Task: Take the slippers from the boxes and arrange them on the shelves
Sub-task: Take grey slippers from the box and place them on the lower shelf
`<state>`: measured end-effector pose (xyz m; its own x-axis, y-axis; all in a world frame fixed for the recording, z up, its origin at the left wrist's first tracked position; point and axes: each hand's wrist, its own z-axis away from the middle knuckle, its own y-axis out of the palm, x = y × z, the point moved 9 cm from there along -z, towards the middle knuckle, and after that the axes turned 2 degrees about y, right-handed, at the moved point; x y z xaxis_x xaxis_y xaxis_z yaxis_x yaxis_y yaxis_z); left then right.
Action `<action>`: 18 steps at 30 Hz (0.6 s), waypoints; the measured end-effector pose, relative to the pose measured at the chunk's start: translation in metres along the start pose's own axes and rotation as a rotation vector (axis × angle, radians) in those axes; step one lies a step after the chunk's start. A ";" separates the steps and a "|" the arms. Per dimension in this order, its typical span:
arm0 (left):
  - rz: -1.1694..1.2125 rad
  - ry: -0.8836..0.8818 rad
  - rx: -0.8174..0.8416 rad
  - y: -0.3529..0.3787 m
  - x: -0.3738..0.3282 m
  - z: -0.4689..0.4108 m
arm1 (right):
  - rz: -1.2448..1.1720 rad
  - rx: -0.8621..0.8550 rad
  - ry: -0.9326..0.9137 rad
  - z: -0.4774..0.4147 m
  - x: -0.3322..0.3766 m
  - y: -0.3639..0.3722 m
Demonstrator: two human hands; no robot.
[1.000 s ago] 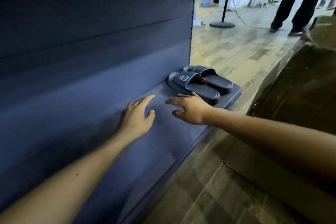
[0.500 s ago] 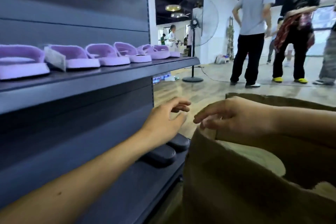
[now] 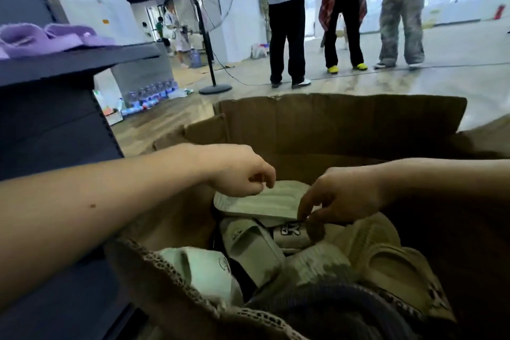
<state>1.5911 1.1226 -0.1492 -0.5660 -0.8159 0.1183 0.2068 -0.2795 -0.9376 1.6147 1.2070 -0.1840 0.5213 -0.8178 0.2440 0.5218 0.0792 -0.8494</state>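
Observation:
An open cardboard box [image 3: 339, 119] in front of me holds several loose slippers. Among them are a pale upturned sole [image 3: 262, 203], a grey slide [image 3: 254, 241], a mint slipper [image 3: 201, 265], a beige one [image 3: 386, 251] and a dark one [image 3: 345, 309]. My left hand [image 3: 240, 174] hovers just over the pale sole with loosely curled fingers and holds nothing. My right hand [image 3: 339, 196] reaches down, and its thumb and fingertips pinch the strap of a grey logo slipper [image 3: 292, 232]. Purple slippers [image 3: 55, 36] lie on the dark shelf [image 3: 71, 63] at the left.
The shelf unit's dark side panel [image 3: 55, 132] stands close to the box's left. Behind the box on the wooden floor are a standing fan [image 3: 214, 85], packs of water bottles [image 3: 149, 94] and three standing people [image 3: 287, 22].
My view swung from the lower shelf with the dark slippers up and right to the box. Both hands left the shelf and moved over the box; the right reached down onto a slipper.

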 end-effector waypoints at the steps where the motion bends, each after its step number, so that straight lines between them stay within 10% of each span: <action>1: -0.065 0.004 0.045 0.008 -0.002 -0.008 | -0.002 0.056 0.010 -0.004 -0.006 0.011; 11: 0.097 0.141 0.308 0.074 -0.057 -0.036 | 0.000 0.524 0.151 -0.009 -0.040 0.118; 18: 0.401 -0.008 0.456 0.116 -0.047 -0.023 | -0.082 0.251 -0.001 -0.023 -0.021 0.082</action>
<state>1.6230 1.1404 -0.2708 -0.3675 -0.9057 -0.2113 0.7248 -0.1366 -0.6753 1.6312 1.2182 -0.2698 0.4711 -0.8268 0.3074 0.7135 0.1523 -0.6839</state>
